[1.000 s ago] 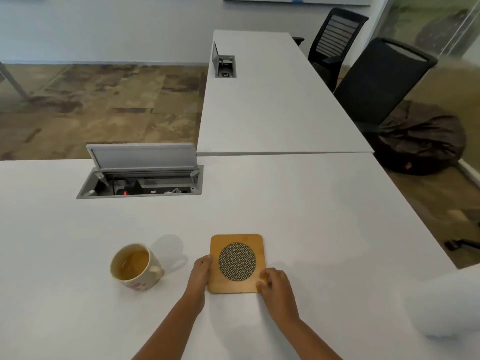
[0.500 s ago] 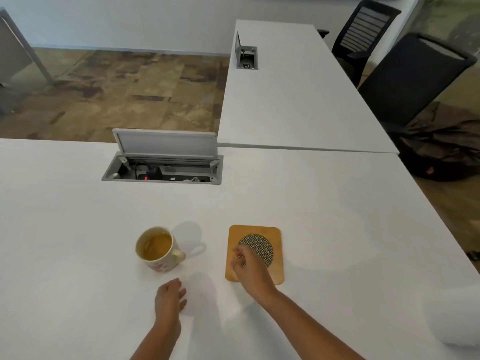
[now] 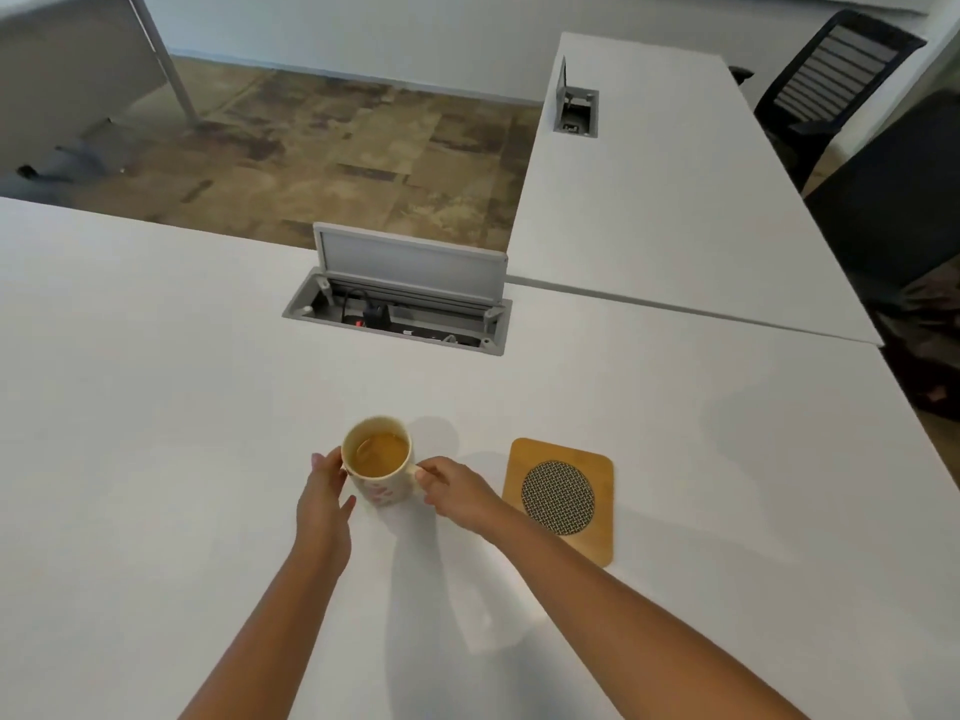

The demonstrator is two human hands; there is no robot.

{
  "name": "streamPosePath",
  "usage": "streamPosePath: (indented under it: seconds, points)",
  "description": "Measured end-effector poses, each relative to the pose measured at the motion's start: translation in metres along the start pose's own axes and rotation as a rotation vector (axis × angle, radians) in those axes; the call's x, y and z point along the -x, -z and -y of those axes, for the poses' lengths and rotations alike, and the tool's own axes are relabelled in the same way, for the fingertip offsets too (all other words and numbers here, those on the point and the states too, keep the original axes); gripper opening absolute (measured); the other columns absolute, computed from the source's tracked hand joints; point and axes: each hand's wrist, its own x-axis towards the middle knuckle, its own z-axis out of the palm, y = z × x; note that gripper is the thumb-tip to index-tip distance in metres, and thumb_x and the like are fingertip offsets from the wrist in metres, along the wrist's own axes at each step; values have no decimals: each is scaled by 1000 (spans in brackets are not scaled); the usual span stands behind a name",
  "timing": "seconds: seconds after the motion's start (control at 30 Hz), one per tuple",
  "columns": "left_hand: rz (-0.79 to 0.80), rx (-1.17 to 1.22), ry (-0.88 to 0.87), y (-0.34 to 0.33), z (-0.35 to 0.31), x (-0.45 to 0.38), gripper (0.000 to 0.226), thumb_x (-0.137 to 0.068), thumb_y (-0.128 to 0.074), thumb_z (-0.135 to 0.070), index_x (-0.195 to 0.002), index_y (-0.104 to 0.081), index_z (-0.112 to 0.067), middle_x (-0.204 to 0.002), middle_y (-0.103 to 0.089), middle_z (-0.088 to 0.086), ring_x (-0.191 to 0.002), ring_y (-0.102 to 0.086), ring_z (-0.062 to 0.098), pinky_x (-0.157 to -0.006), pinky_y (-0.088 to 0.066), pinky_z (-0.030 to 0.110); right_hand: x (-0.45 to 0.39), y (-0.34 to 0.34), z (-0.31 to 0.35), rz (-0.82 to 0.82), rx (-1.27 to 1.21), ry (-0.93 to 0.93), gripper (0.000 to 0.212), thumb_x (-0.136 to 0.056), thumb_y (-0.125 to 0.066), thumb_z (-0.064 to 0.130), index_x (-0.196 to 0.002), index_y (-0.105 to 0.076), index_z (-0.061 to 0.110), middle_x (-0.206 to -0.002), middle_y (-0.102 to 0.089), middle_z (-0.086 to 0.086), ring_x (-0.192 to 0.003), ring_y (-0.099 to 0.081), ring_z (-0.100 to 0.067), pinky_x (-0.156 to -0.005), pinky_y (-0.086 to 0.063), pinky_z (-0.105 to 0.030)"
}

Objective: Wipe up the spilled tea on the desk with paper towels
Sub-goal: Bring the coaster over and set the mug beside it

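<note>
A cream mug (image 3: 378, 459) with a pink pattern stands upright on the white desk (image 3: 156, 407), nearly full of amber tea. My left hand (image 3: 322, 504) cups the mug's left side with fingers spread against it. My right hand (image 3: 457, 493) pinches the handle on the mug's right side. No spilled tea and no paper towels are visible in this view.
A square wooden coaster (image 3: 563, 498) with a round mesh centre lies just right of my right hand. An open cable box (image 3: 400, 317) with a raised lid is set into the desk behind the mug. A second desk (image 3: 665, 189) and black chairs (image 3: 836, 80) stand at the right.
Both hands left the coaster and moved left to the mug. The left hand now touches its side and the right hand grips its handle. The camera view swung left.
</note>
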Motion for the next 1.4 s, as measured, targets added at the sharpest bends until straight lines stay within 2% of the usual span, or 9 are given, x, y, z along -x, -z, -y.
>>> streamPosePath:
  seconds: [0.17, 0.3, 0.5, 0.67, 0.83, 1.0, 1.23, 1.3, 1.4]
  points:
    - [24, 52, 45, 2, -3, -3, 44, -100, -23, -37, -125, -51, -13, -136, -48, 5, -132, -38, 24, -108, -30, 39, -6, -7, 0, 31, -46, -29, 28, -99, -35, 28, -118, -49, 12, -113, -55, -8, -114, -53, -28, -98, -44, -43]
    - [51, 18, 38, -4, -7, 0, 37, -100, -27, -33, -119, -52, -14, -132, -49, 4, -131, -40, 24, -104, -35, 37, -4, -10, -4, -17, -173, -4, 21, -99, -36, 21, -109, -50, 10, -103, -51, -8, -96, -49, -20, -90, -44, -38]
    - [158, -56, 18, -36, 9, 17, 36, -99, -29, -37, -120, -52, -17, -130, -50, 3, -125, -44, 20, -99, -40, 34, 10, 27, -26, -137, -322, 6, 17, -99, -39, 14, -87, -51, 17, -96, -53, -8, -96, -51, -18, -97, -46, -40]
    - [233, -49, 45, -79, 34, 36, 29, -99, -30, -37, -114, -50, -22, -109, -54, -13, -115, -47, 13, -96, -41, 31, 35, 68, -53, -246, -354, -17, 16, -98, -40, 15, -91, -55, 15, -99, -57, -6, -101, -57, -17, -95, -49, -32]
    - [313, -153, 41, -113, 52, 55, 30, -97, -29, -44, -106, -54, -31, -107, -57, -13, -111, -49, 12, -101, -40, 33, 66, 93, -77, -314, -405, -32, 14, -97, -43, 19, -92, -56, 17, -104, -58, -4, -105, -56, -13, -84, -49, -20]
    - [380, -239, 47, -132, 65, 69, 42, -97, -28, -44, -122, -51, -18, -125, -56, 2, -117, -50, 15, -106, -39, 40, 89, 106, -97, -383, -428, -55, 13, -97, -45, 20, -92, -57, 16, -102, -60, -6, -107, -58, -20, -98, -48, -34]
    - [467, -332, 83, -144, 73, 78, 45, -98, -25, -45, -127, -49, -20, -129, -54, 5, -121, -48, 19, -108, -37, 42, 107, 109, -113, -438, -417, -91, 13, -95, -49, 25, -90, -56, 15, -106, -60, -14, -112, -58, -28, -102, -46, -45]
    - [493, -343, 88, -146, 72, 77, 43, -98, -24, -44, -124, -50, -22, -128, -53, 2, -120, -48, 16, -108, -36, 39, 110, 109, -114, -435, -434, -86, 15, -95, -49, 26, -91, -56, 13, -105, -59, -13, -112, -58, -29, -102, -46, -45]
    - [543, -349, 85, -147, 71, 76, 29, -98, -24, -44, -102, -52, -38, -115, -54, -9, -112, -46, 10, -102, -36, 30, 113, 109, -117, -445, -453, -72, 20, -95, -48, 28, -96, -55, 10, -107, -60, -14, -112, -59, -27, -101, -48, -40]
